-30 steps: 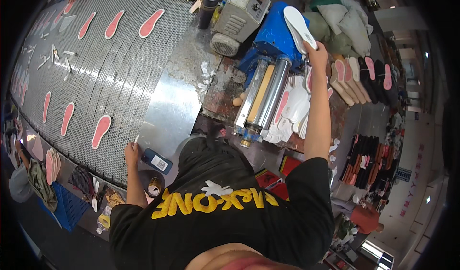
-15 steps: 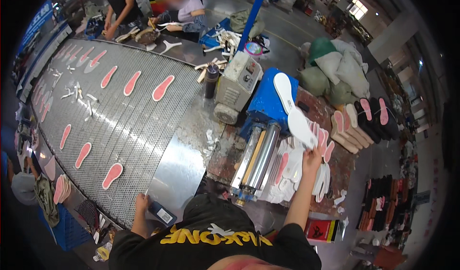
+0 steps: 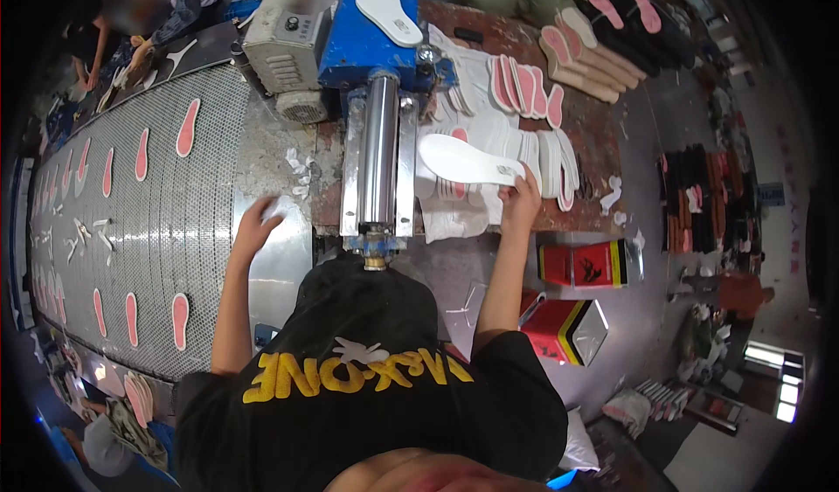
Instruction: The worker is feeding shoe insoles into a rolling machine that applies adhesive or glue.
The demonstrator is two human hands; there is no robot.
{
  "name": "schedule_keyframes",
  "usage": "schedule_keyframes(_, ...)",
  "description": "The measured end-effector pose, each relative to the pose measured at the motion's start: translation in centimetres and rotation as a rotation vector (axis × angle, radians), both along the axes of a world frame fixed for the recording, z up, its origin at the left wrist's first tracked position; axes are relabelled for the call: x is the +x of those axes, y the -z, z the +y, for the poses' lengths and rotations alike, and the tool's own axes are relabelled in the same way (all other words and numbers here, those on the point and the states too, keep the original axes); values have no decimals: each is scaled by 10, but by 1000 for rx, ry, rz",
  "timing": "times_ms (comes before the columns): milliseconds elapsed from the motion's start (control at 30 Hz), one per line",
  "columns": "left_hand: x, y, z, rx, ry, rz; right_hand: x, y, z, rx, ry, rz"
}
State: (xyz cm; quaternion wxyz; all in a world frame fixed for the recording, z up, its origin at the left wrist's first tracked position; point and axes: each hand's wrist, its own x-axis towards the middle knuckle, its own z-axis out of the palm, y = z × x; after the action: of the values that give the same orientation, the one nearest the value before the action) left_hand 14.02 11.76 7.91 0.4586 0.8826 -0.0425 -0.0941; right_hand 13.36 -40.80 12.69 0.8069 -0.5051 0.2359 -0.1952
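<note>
Right of one steel roller [image 3: 379, 151]: one white insole [image 3: 463, 160] in right hand [image 3: 522, 202].

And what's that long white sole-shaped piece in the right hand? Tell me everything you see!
The long white sole-shaped piece looks thin, smooth and perhaps foamy. Both ends are rounded. Small dark marks sit near its narrower end, which the bare right hand pinches; its wider end points left, toward the shiny metal roller. I can't tell whether it touches the white stacked soles nearby.
</note>
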Motion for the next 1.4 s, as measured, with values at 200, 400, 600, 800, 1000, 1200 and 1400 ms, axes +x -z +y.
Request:
schedule_keyframes(200,84,-104,-117,-76,601,-239,-1,-20,78,-25,-202,27)
schedule_keyframes(400,105,-113,-114,38,691,-328,-18,0,90,2,-380,22)
schedule_keyframes(600,101,-111,-49,269,659,-366,-66,60,86,-24,-502,459)
schedule_keyframes(800,70,-90,21,7,478,-2,-114,96,74,-58,-584,568)
schedule_keyframes(1000,39,-52,81,-1522,87,477,-121,103,68,-117,-529,691)
schedule_keyframes(1200,57,-9,124,-1722,-35,249,-91,105,73,-127,-569,704)
schedule_keyframes(1400,53,94,201,-1372,-678,433,-86,111,75,-196,-612,773)
